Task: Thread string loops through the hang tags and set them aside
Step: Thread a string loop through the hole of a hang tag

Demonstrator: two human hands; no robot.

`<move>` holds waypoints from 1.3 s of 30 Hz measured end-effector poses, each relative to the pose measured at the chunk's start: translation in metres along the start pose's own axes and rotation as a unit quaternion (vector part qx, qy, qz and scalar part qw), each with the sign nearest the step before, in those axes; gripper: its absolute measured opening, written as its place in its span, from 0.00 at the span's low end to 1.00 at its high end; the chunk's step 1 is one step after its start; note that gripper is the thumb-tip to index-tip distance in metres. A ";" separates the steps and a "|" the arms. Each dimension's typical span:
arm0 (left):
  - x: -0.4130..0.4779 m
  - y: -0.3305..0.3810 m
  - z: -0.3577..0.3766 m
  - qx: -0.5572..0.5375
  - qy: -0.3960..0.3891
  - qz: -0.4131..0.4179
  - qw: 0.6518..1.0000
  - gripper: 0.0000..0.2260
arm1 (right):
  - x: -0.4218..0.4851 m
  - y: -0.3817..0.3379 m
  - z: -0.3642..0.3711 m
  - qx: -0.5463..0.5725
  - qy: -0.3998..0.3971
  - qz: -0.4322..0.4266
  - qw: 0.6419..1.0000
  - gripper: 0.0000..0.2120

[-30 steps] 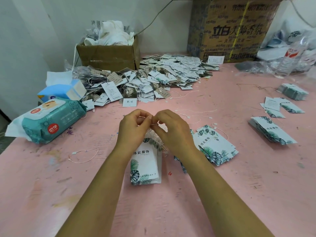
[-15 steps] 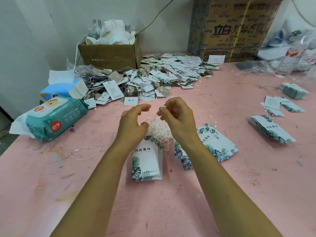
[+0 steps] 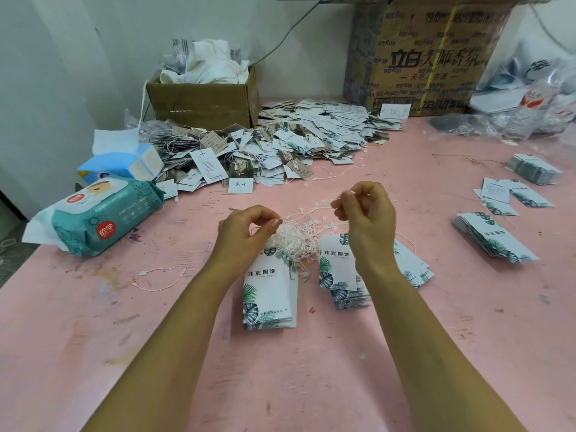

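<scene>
White string loop (image 3: 324, 203) — end pinched in right hand (image 3: 369, 216), running from tangled white string bundle (image 3: 293, 236) atop leaf-print paper hang-tag stack (image 3: 268, 288); left hand (image 3: 246, 232) pinches bundle. Risk: neighbouring loops snag, tags dragged askew.

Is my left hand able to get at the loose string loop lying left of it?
Probably yes: the loose string loop lies on bare table near the left hand, nothing between, though its fingers pinch strands of the string tangle.

Pink table (image 3: 311, 385); white tags (image 3: 268, 294) (green leaf print).
</scene>
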State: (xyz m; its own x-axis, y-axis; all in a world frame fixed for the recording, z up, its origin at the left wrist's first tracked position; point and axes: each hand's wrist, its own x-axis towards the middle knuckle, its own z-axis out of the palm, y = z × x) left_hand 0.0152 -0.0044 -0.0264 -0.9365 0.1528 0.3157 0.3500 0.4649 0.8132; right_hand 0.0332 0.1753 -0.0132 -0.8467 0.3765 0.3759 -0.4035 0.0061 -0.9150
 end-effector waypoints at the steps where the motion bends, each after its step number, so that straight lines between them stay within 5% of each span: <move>1: 0.000 -0.003 0.000 0.024 0.005 -0.008 1.000 0.06 | 0.001 0.000 -0.003 0.016 0.026 0.004 1.000 0.11; 5: -0.001 -0.012 -0.001 0.100 0.023 -0.039 0.994 0.07 | 0.002 0.002 -0.013 0.071 0.108 0.031 0.991 0.11; 8: -0.002 -0.011 -0.002 0.086 0.029 -0.038 0.995 0.08 | 0.005 0.004 -0.018 0.034 0.093 0.088 0.991 0.09; 10: -0.003 -0.007 -0.002 0.084 0.033 -0.023 0.996 0.08 | 0.005 0.008 -0.020 -0.064 0.035 0.132 0.989 0.06; 14: -0.005 0.008 0.001 0.109 0.022 0.020 0.994 0.06 | -0.004 0.012 -0.018 -0.314 -0.061 0.041 0.947 0.27; 17: -0.007 0.019 0.007 0.117 0.017 0.049 0.992 0.05 | -0.009 0.005 -0.015 -0.230 -0.197 -0.041 0.952 0.32; 20: -0.009 0.028 0.014 0.114 0.019 0.071 0.991 0.03 | -0.015 0.007 -0.010 -0.193 -0.319 -0.052 0.927 0.25; 25: -0.013 0.027 0.013 0.098 0.014 0.043 0.994 0.05 | -0.013 0.014 -0.010 -0.214 -0.263 -0.094 0.936 0.12; 34: -0.030 -0.006 -0.017 0.026 -0.068 -0.071 0.995 0.17 | -0.001 0.008 -0.027 -0.128 -0.113 -0.070 0.983 0.14; 39: -0.034 -0.018 -0.030 0.012 -0.134 -0.088 0.987 0.21 | 0.005 0.005 -0.047 -0.272 -0.127 -0.059 0.952 0.14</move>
State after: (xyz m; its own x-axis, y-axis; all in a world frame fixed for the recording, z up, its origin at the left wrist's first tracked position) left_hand 0.0415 -0.0440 -0.0376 -0.9563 0.2911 0.0275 0.1838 0.5253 0.8309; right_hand 0.0431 0.2207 -0.0232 -0.8911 0.1086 0.4406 -0.3196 0.5393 -0.7791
